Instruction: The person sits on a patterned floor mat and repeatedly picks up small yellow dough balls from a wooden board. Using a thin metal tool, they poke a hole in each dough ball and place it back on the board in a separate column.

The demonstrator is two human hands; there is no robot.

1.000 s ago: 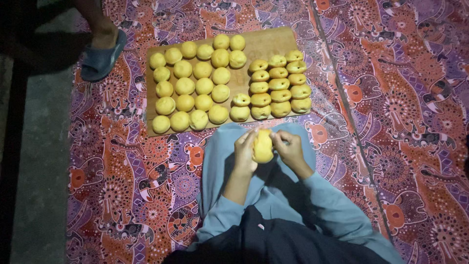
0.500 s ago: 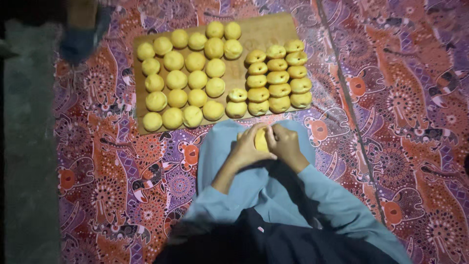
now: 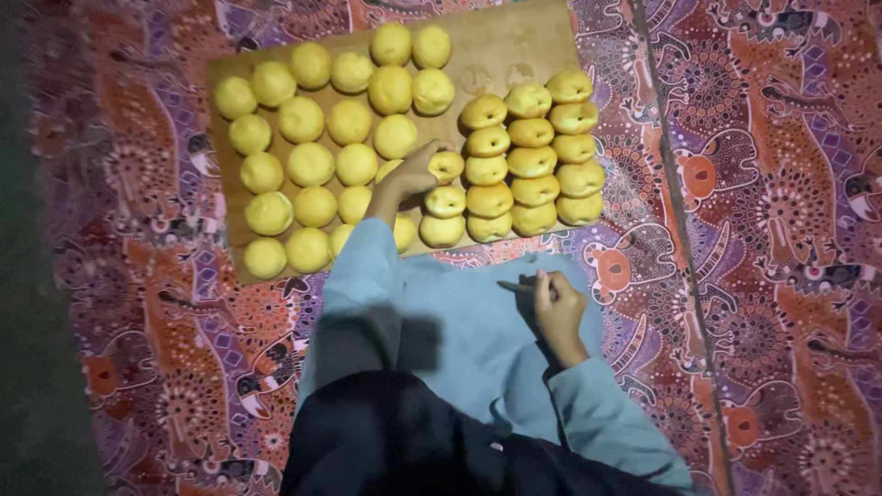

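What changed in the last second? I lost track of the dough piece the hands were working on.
The left hand went forward from the lap and now rests the shaped piece on the board, topping the short column beside the shaped rows. The right hand let go and stayed over the lap, holding a thin stick. The round balls and shaped rows lie as before.

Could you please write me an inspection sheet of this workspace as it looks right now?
Surface: flat tan wooden board lying on a purple-and-orange patterned cloth.
Job's things: round pale yellow dough balls in rows on the board's left; darker pinched dough pieces in columns on its right.
Clutter: nothing seen.
Hands: left hand touches a pinched piece; right hand holds a thin stick over the lap.
Cables: nothing seen.
Surroundings: dark floor strip at left.
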